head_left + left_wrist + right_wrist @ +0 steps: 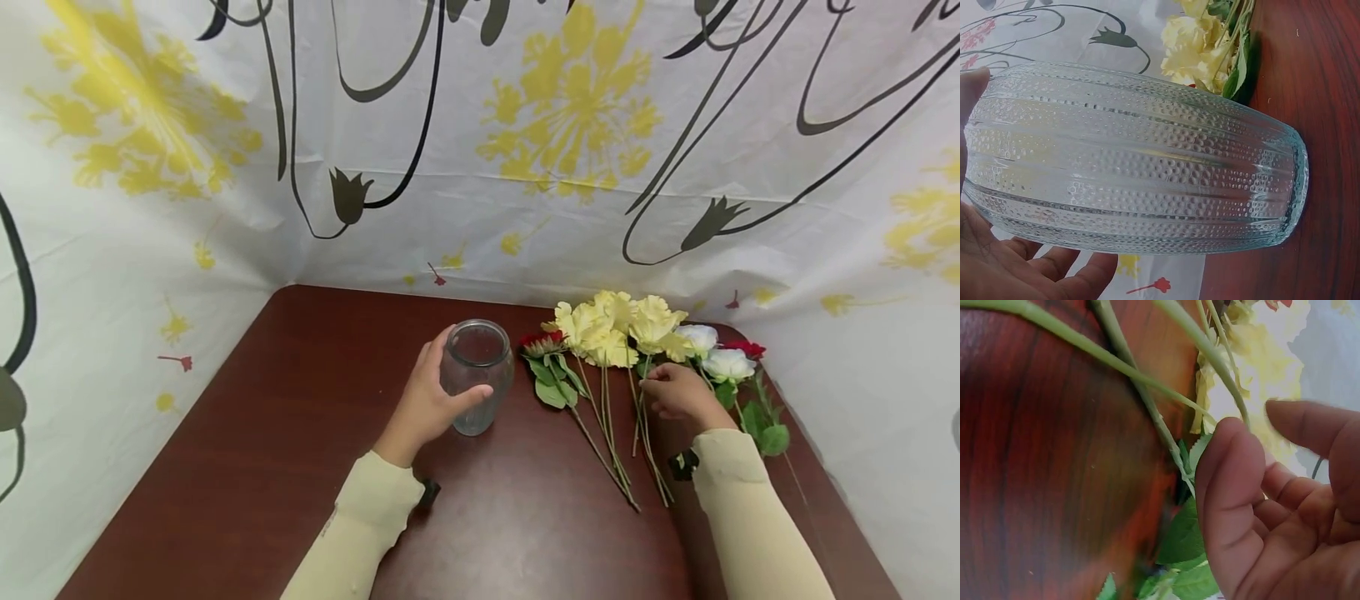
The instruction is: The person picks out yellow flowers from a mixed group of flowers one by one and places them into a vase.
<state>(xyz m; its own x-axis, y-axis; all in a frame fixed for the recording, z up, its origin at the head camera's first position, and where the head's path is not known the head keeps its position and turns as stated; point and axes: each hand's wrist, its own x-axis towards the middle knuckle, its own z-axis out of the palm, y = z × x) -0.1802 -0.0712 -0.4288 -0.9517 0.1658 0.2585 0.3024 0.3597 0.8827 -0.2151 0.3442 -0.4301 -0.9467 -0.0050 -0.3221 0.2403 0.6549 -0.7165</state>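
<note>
A clear glass vase [477, 387] with ribbed, dimpled sides stands upright on the table. My left hand [433, 393] grips it around its upper part, thumb across the near side; the left wrist view shows fingers [1088, 278] curving along the glass [1147, 162]. At the right, my right hand [678, 393] is at the stems of the yellow flowers [618, 325]. In the right wrist view, its thumb and bent index finger [1229, 487] stand apart, and a green stem [1207, 347] runs behind the index fingertip.
A red flower [542, 343] with green leaves lies left of the yellow ones. White roses [727, 364] and another red flower [745, 348] lie at the table's right edge. A patterned cloth [450, 217] hangs behind the dark wooden table [285, 467].
</note>
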